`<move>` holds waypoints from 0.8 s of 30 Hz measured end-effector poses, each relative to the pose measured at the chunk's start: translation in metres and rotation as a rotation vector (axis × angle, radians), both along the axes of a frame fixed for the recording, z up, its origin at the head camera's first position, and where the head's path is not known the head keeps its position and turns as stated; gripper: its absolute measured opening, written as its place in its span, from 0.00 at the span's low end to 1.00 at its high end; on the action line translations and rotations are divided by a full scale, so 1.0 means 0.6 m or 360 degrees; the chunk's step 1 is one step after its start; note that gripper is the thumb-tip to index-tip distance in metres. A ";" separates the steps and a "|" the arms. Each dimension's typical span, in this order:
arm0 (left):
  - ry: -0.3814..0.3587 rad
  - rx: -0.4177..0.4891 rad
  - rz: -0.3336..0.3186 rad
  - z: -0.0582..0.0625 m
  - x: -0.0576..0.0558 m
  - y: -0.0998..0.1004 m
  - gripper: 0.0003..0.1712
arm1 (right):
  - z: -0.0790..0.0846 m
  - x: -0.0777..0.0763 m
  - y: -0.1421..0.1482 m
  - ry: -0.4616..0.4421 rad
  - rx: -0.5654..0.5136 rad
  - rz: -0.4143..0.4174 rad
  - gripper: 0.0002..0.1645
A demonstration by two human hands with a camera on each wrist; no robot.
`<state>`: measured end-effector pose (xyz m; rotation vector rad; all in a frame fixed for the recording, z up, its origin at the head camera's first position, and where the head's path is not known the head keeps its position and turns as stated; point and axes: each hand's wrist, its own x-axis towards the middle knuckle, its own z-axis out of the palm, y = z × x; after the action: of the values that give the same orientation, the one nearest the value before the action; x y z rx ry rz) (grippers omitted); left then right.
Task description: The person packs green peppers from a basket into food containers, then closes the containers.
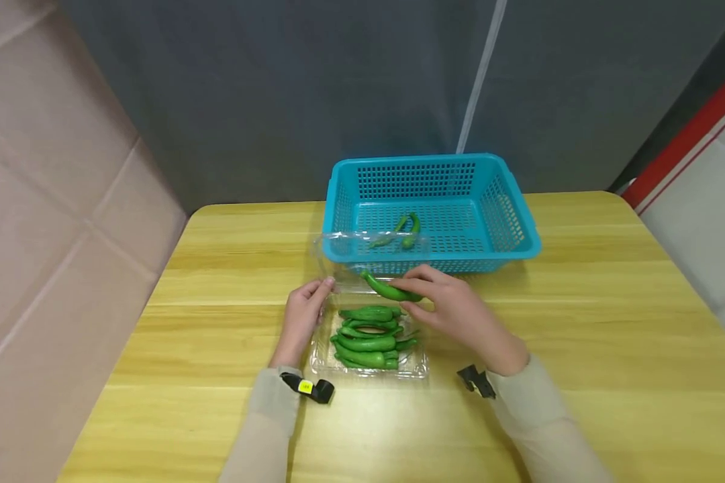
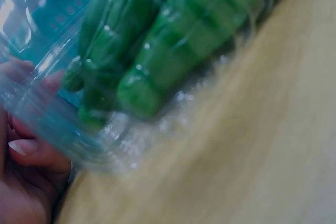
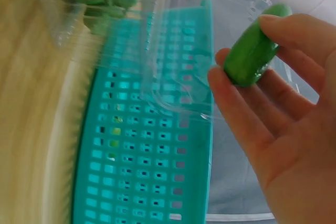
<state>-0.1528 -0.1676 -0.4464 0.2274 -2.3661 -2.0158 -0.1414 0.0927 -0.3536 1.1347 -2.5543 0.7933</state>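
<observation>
A clear plastic clamshell box (image 1: 413,364) lies unfolded on the table, its lid (image 1: 337,265) tilted up at the far side. Several green peppers (image 1: 367,343) are lined up crosswise inside. At the box's left edge, near the hinge, my left hand (image 1: 302,315) pinches the plastic between thumb and fingers. Above the box's far end, my right hand (image 1: 453,308) holds one green pepper (image 1: 382,288) between thumb and fingertips. That pepper (image 3: 252,51) is apart from the others, and part of it is hidden by the fingers.
Behind the box stands a blue perforated basket (image 1: 507,255), with a few green peppers (image 1: 411,231) on its floor, partly seen through the lid. The wooden table (image 1: 217,322) meets a dark grey panel (image 1: 278,100) at the back and a tiled wall (image 1: 54,201) on the left.
</observation>
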 end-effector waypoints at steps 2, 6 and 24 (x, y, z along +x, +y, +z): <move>-0.0018 0.0014 -0.0009 0.011 0.002 0.001 0.24 | -0.004 0.000 -0.004 -0.0049 0.0054 0.0016 0.21; -0.0012 0.0011 -0.0014 0.032 0.010 0.007 0.22 | -0.015 0.001 -0.013 -0.0161 0.0152 0.0045 0.22; 0.0032 -0.0071 0.0011 -0.012 -0.003 -0.002 0.26 | -0.048 0.007 -0.037 -0.0256 0.0317 0.0072 0.15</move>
<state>-0.1547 -0.1686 -0.4538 0.2127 -2.3919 -1.9502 -0.1370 0.0707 -0.3826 1.2368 -2.8024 0.6771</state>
